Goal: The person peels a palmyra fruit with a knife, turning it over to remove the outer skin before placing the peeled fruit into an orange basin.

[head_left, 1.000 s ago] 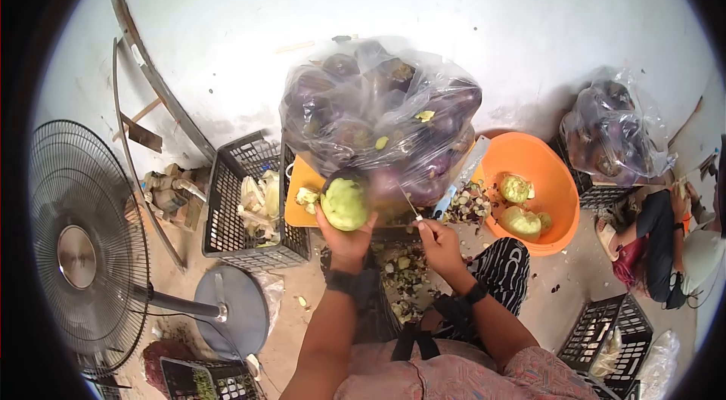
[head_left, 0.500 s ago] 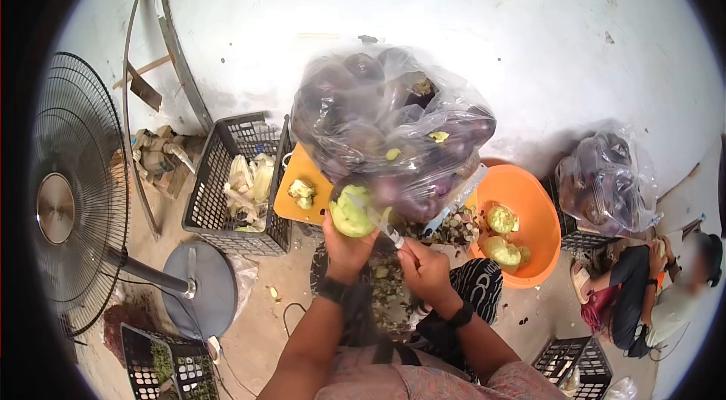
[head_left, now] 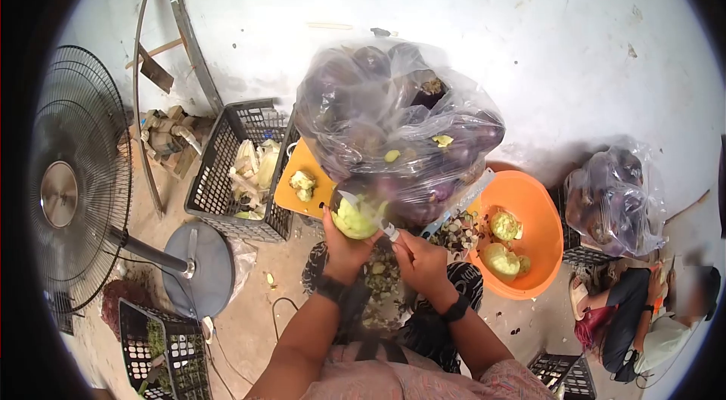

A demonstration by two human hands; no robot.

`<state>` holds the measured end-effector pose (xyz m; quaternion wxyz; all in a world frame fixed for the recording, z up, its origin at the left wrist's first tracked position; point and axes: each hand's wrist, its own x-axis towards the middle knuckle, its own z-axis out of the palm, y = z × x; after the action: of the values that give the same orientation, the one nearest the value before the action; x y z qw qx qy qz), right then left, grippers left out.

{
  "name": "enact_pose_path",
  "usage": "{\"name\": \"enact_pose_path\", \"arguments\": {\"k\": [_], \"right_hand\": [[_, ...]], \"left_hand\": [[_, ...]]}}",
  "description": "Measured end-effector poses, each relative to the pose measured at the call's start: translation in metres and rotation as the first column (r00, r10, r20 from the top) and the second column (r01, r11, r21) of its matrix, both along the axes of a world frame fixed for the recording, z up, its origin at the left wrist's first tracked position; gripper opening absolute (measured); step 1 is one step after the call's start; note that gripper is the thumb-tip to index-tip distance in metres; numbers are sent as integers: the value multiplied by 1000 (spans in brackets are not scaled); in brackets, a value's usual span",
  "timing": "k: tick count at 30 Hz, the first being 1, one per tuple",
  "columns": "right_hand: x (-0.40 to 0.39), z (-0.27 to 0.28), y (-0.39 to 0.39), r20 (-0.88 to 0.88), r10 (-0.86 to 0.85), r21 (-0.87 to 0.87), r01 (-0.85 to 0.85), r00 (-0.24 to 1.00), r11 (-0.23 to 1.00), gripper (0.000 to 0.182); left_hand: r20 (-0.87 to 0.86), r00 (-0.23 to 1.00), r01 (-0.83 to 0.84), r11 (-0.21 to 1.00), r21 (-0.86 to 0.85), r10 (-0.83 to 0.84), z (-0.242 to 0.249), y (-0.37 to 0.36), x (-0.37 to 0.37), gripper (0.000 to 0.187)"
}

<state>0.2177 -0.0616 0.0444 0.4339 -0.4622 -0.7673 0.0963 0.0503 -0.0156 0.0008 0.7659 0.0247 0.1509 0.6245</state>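
My left hand point(head_left: 345, 255) grips a partly peeled eggplant point(head_left: 350, 222) from below; pale green flesh shows on its near side, with dark skin still along the top. A knife point(head_left: 390, 231) is in my right hand point(head_left: 425, 270), its blade reaching left across the eggplant's face. Just beyond both hands bulges a clear plastic bag point(head_left: 408, 150) full of dark purple eggplants. A pale peeled piece point(head_left: 302, 184) lies on the yellow board point(head_left: 291, 200) left of the bag. Several peeled eggplants point(head_left: 502, 258) rest in the orange basin point(head_left: 546, 230) at right.
A standing fan point(head_left: 59, 194) is at left, near a black crate point(head_left: 227, 207) holding pale scraps. Dark and pale peelings point(head_left: 380, 286) lie below my hands. Another bag of eggplants point(head_left: 614, 200) stands right, behind a seated person point(head_left: 631, 309). More crates point(head_left: 166, 358) sit in front.
The view has shifted slightly, so the surroundings appear a little displaced. The knife blade has shifted across the eggplant's face; both hands keep their hold.
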Motion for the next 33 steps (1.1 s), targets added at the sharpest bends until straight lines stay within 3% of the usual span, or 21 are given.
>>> {"name": "enact_pose_path", "arguments": {"k": [8,13,22,33], "right_hand": [[12,0,16,18,72,-8,-72,997,997,28],[18,-2,13,43,114,-44,-112,993,993,28],[19,-17,2,46,-16,39,14,999,999,29],[4,-14,-18,27,-94,-71,96,995,993,25]], "left_hand": [[-85,995,-57,987,-151,45,4,5,0,75],[-28,998,-57,987,-147,54,5,-1,10,72],[-56,998,26,990,-136,-33,-7,5,5,75],[-78,991,96,978,-185,-112,-7,8,-13,76]]}}
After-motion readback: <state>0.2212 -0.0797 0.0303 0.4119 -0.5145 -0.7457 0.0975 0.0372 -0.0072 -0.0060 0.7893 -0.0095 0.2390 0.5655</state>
